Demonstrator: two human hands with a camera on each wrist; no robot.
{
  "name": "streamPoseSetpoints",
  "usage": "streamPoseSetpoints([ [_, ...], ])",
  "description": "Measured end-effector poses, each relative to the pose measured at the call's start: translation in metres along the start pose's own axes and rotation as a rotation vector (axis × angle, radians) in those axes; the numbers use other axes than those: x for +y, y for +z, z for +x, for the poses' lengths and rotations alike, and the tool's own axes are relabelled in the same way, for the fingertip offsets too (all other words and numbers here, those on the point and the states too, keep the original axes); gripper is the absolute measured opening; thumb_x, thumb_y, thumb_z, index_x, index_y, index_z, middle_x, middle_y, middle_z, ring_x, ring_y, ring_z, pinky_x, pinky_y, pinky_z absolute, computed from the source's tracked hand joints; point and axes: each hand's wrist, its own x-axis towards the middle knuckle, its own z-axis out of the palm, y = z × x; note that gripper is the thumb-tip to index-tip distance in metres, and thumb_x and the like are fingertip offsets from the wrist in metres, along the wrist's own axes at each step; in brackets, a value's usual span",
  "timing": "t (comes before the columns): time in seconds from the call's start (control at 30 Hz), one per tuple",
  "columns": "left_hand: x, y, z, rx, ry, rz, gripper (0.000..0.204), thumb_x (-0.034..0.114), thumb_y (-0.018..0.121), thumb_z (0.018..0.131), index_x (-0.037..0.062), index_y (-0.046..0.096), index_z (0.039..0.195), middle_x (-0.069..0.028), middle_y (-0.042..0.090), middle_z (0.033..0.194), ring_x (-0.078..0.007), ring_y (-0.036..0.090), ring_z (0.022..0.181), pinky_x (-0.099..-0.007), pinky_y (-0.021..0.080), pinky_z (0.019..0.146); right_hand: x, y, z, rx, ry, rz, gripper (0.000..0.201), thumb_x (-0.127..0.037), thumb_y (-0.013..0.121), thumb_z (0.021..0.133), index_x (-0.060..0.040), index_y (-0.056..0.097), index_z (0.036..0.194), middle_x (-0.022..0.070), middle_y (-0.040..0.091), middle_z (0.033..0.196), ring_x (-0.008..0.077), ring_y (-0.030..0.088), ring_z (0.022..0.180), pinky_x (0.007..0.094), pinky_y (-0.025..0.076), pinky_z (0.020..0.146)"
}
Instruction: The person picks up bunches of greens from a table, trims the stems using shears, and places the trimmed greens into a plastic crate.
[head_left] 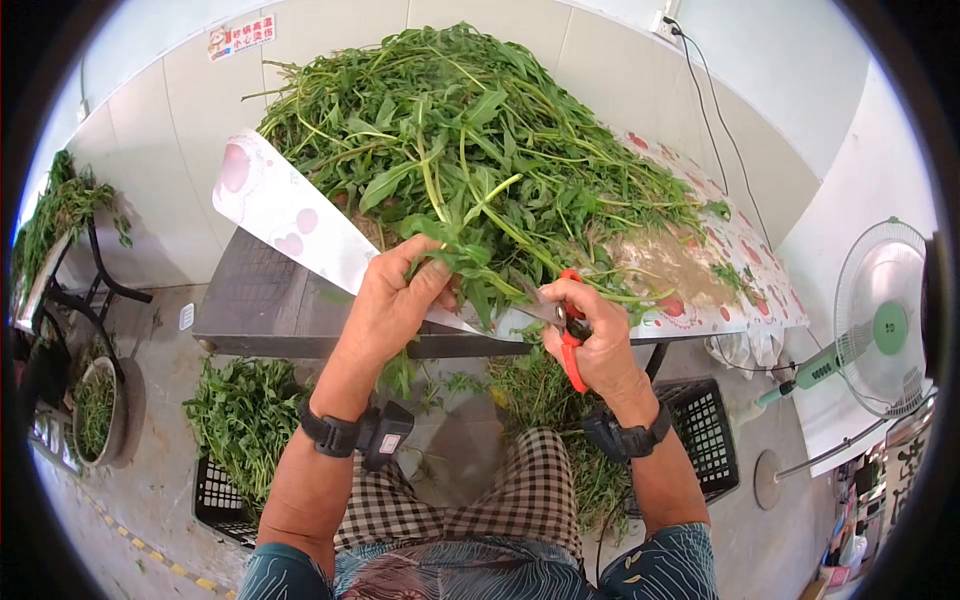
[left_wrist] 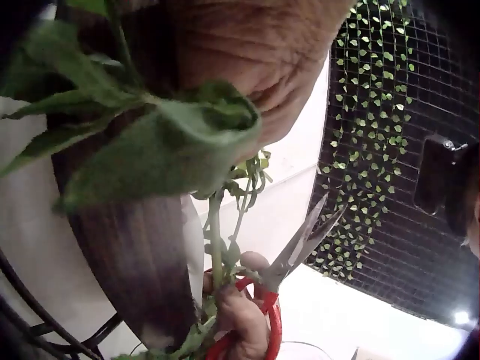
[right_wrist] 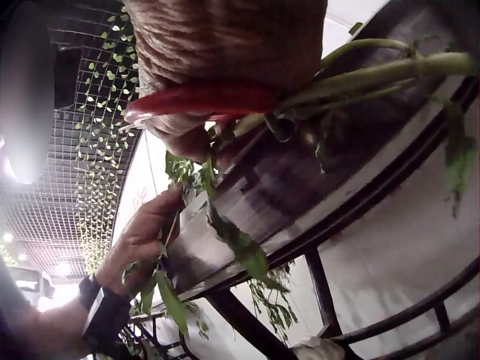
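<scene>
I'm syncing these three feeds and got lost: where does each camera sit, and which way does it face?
Head: worn on the head, looking down at the pile of green leafy stems on the table; forearms and both hands show.
Left wrist: below the left hand, looking up at the ceiling; palm shows.
Right wrist: under the right hand, looking up along the table edge.
Both wrist views share the red-handled scissors.

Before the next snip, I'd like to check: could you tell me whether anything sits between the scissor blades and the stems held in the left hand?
Nothing visible does. The left hand grips a bunch of greens at the table edge, and the red-handled scissors in the right hand lie beside those stems, blades parted.
</scene>
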Motion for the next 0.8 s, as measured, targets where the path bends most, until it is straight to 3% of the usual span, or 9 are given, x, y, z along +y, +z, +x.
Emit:
streamPoseSetpoints([
  [0.2,-0.0024,0.0001,0.0008,0.005,-0.018,-0.004,0.020,0.014,0.050,0.092,-0.0031,0.056,0.098,-0.0044,0.059,0.074,-0.0104,0.057,0.065,-0.0239,0.048,0.061,-0.0026,-0.0017,0.0007,-0.003,0.033,0.016,0.043,0.008,0.065,0.066,-0.0066,0.056,0.106,0.0057,0.060,0.084,0.0115,0.057,0.068,0.0231,0.047,0.061],
  [0.4,-0.0012,0.0000,0.0013,-0.026,-0.025,-0.025,0.019,0.016,0.049,0.093,-0.0017,0.055,0.093,-0.0047,0.060,0.075,-0.0108,0.058,0.065,-0.0239,0.049,0.061,0.0049,0.0028,-0.0012,0.049,0.055,0.028,0.040,0.007,0.060,0.070,-0.0070,0.053,0.106,-0.0003,0.056,0.076,0.0054,0.049,0.063,0.0199,0.042,0.057],
  [0.6,0.0015,0.0005,0.0014,-0.030,-0.025,0.020,0.021,0.018,0.048,0.093,-0.0013,0.054,0.092,-0.0049,0.060,0.073,-0.0112,0.059,0.065,-0.0243,0.050,0.062,0.0061,0.0044,-0.0007,0.064,-0.003,0.006,0.040,0.007,0.061,0.070,-0.0075,0.053,0.107,-0.0001,0.055,0.076,0.0058,0.049,0.063,0.0197,0.042,0.057],
  [0.7,0.0026,0.0008,0.0011,-0.032,-0.018,0.036,0.020,0.018,0.048,0.093,-0.0012,0.054,0.092,-0.0049,0.060,0.072,-0.0112,0.059,0.066,-0.0243,0.050,0.062,0.0029,-0.0004,-0.0021,0.015,0.081,0.041,0.043,0.008,0.065,0.068,-0.0069,0.056,0.108,0.0065,0.060,0.086,0.0127,0.059,0.071,0.0238,0.048,0.064],
  [0.8,0.0030,0.0011,0.0002,-0.031,-0.015,0.033,0.020,0.018,0.048,0.093,-0.0013,0.054,0.092,-0.0050,0.060,0.072,-0.0111,0.059,0.066,-0.0243,0.050,0.062,0.0005,-0.0001,-0.0015,0.029,0.096,0.029,0.043,0.008,0.064,0.068,-0.0069,0.056,0.107,0.0065,0.060,0.085,0.0125,0.059,0.071,0.0238,0.048,0.064],
])
